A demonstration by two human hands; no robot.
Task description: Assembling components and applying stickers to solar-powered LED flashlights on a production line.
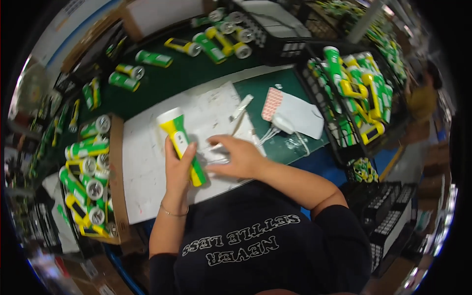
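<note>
My left hand (178,166) grips a green, yellow and white flashlight (178,139), holding it upright over a white sheet (147,147) on the green table. My right hand (239,156) lies just to its right, fingers spread flat on clear plastic wrapping (216,153) on the sheet. Whether the right hand pinches that plastic cannot be told. A small white tool (242,108) lies farther back on the sheet.
A cardboard box (116,162) at my left holds several flashlights. A black crate (324,118) at my right holds several more. Loose flashlights (216,42) lie at the back. A white charger with cable (282,124) and a patterned card (272,104) lie right of the sheet.
</note>
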